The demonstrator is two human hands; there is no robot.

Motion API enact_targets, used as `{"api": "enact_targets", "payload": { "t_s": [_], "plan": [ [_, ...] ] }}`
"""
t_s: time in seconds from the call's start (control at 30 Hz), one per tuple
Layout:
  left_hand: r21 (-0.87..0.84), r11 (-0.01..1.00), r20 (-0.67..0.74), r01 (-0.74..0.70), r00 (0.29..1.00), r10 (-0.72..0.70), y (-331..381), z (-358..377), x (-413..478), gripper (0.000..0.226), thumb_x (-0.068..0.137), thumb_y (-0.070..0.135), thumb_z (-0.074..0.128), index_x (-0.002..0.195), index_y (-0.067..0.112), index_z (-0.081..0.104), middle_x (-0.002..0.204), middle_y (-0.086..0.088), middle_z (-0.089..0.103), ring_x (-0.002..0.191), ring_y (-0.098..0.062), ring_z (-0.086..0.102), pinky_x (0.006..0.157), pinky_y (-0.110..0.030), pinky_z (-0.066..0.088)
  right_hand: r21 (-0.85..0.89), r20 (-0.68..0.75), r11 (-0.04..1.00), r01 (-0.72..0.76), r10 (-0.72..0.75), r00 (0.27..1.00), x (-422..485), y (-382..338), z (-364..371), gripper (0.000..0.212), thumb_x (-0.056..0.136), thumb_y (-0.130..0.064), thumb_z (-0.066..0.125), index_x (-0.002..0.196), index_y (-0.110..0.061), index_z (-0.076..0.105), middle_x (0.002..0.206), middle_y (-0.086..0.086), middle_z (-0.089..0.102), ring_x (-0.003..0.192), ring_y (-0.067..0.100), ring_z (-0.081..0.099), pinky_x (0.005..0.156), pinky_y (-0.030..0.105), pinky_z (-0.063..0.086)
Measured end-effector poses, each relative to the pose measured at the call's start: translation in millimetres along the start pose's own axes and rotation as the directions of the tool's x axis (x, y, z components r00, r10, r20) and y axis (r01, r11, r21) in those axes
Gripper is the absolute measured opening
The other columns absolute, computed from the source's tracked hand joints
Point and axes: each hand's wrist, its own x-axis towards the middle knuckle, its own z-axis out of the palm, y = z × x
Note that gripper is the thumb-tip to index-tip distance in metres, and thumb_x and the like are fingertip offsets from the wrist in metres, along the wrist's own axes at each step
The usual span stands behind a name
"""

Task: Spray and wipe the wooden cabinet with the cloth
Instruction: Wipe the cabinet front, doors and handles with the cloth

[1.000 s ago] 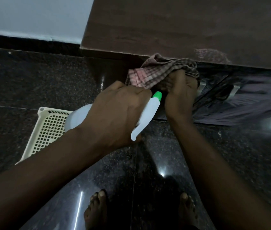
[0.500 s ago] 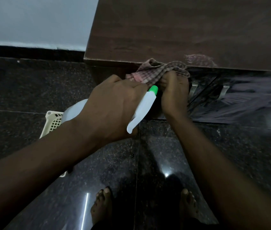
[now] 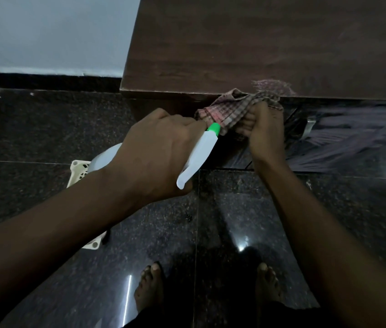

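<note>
The dark wooden cabinet fills the upper right; I look down on its top, and its front face falls away below the edge. My left hand grips a white spray bottle whose green nozzle points at the checked cloth. My right hand holds that bunched cloth against the cabinet's front, just under the top's front edge. A pale smear shows on the top above the cloth.
A cream plastic basket lies on the dark polished granite floor, mostly hidden behind my left arm. Metal handles sit on the cabinet front at right. My bare feet stand below. A white wall is at upper left.
My right hand and the cloth slid a little to the right along the cabinet's front edge. The bottle followed. The camera shifted, so less of the basket shows.
</note>
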Motion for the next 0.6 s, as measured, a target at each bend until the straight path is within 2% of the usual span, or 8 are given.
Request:
{"api": "enact_targets", "payload": {
  "t_s": [0.1, 0.23, 0.3, 0.4, 0.47, 0.5, 0.53, 0.6],
  "plan": [
    [-0.004, 1.000, 0.014, -0.008, 1.000, 0.008, 5, -1, 3, 0.024, 0.060, 0.024, 0.048, 0.076, 0.023, 0.031, 0.067, 0.001, 0.051, 0.057, -0.025, 0.048, 0.064, -0.035, 0.041, -0.040, 0.033, 0.999, 0.012, -0.011, 0.999, 0, -1, -1, 0.045, 0.087, -0.029, 0.039, 0.053, -0.029, 0.069, 0.057, -0.016, 0.068, 0.058, -0.004, 0.064, 0.052, 0.014, 0.048],
    [0.020, 0.998, 0.029, -0.061, 0.998, 0.060, 13, -4, 11, 0.014, 0.062, 0.022, 0.046, 0.073, 0.020, 0.038, 0.065, -0.001, 0.053, 0.054, -0.025, 0.049, 0.061, -0.039, 0.045, -0.007, -0.153, 1.000, -0.008, 0.007, 0.988, 2, 5, -25, 0.051, 0.101, -0.017, 0.040, 0.055, -0.022, 0.062, 0.054, -0.011, 0.064, 0.054, 0.001, 0.061, 0.053, 0.020, 0.050],
    [0.020, 0.997, 0.024, -0.074, 0.997, 0.073, 16, -7, 15, 0.012, 0.064, 0.023, 0.043, 0.074, 0.020, 0.038, 0.066, 0.000, 0.053, 0.056, -0.025, 0.049, 0.062, -0.038, 0.044, -0.001, -0.185, 1.000, -0.023, 0.022, 0.983, 1, 5, -29, 0.050, 0.102, -0.017, 0.040, 0.055, -0.022, 0.059, 0.055, -0.011, 0.062, 0.053, 0.002, 0.059, 0.056, 0.023, 0.048],
    [0.013, 0.997, -0.007, -0.076, 0.997, 0.076, 21, -11, 20, 0.013, 0.065, 0.022, 0.040, 0.078, 0.022, 0.039, 0.068, 0.000, 0.053, 0.057, -0.025, 0.050, 0.062, -0.035, 0.042, -0.017, -0.083, 1.000, -0.006, 0.005, 0.996, -1, 0, -16, 0.039, 0.088, -0.025, 0.041, 0.059, -0.018, 0.066, 0.067, -0.006, 0.070, 0.068, 0.010, 0.066, 0.065, 0.028, 0.051],
    [0.025, 0.997, -0.024, -0.073, 0.997, 0.074, 23, -11, 22, 0.017, 0.060, 0.018, 0.049, 0.077, 0.019, 0.043, 0.067, -0.001, 0.055, 0.055, -0.026, 0.049, 0.061, -0.034, 0.043, -0.119, 0.016, 0.993, 0.028, -0.027, 1.000, -1, -6, 0, 0.035, 0.084, -0.027, 0.041, 0.066, -0.009, 0.065, 0.076, 0.011, 0.070, 0.074, 0.029, 0.063, 0.073, 0.042, 0.052],
    [0.019, 0.998, -0.009, -0.063, 0.998, 0.063, 24, -11, 22, 0.017, 0.059, 0.018, 0.051, 0.074, 0.019, 0.043, 0.066, -0.002, 0.056, 0.055, -0.026, 0.050, 0.062, -0.034, 0.042, -0.173, 0.073, 0.984, 0.048, -0.036, 0.997, -3, -8, 8, 0.036, 0.085, -0.028, 0.040, 0.066, -0.005, 0.061, 0.074, 0.017, 0.067, 0.071, 0.035, 0.058, 0.072, 0.049, 0.051],
    [0.007, 0.998, 0.008, -0.055, 0.998, 0.055, 25, -11, 22, 0.015, 0.061, 0.019, 0.050, 0.073, 0.019, 0.040, 0.066, -0.001, 0.057, 0.056, -0.027, 0.051, 0.063, -0.033, 0.041, -0.211, 0.119, 0.975, 0.064, -0.039, 0.992, -4, -9, 16, 0.037, 0.085, -0.030, 0.040, 0.064, -0.005, 0.057, 0.068, 0.014, 0.063, 0.067, 0.035, 0.053, 0.070, 0.051, 0.049],
    [-0.011, 0.998, 0.007, -0.060, 0.998, 0.060, 26, -12, 20, 0.009, 0.065, 0.025, 0.038, 0.073, 0.021, 0.038, 0.066, -0.001, 0.057, 0.056, -0.027, 0.053, 0.064, -0.033, 0.043, -0.270, 0.189, 0.957, 0.108, -0.057, 0.980, -9, -12, 28, 0.034, 0.086, -0.029, 0.040, 0.060, -0.008, 0.050, 0.058, -0.006, 0.056, 0.059, 0.010, 0.050, 0.064, 0.038, 0.045]
  ]
}}
